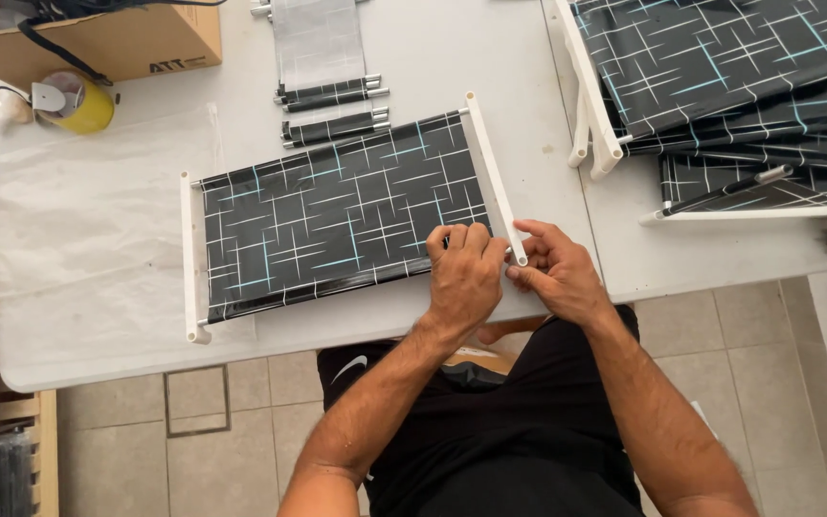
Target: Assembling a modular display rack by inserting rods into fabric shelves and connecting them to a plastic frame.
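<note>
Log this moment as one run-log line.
left hand: pressing patterned panel corner | right hand: pinching white side rod end | surface: white table

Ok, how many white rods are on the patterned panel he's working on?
2: one white rod runs along the panel's left end, the other along its right end, where the left hand and right hand meet.
</note>
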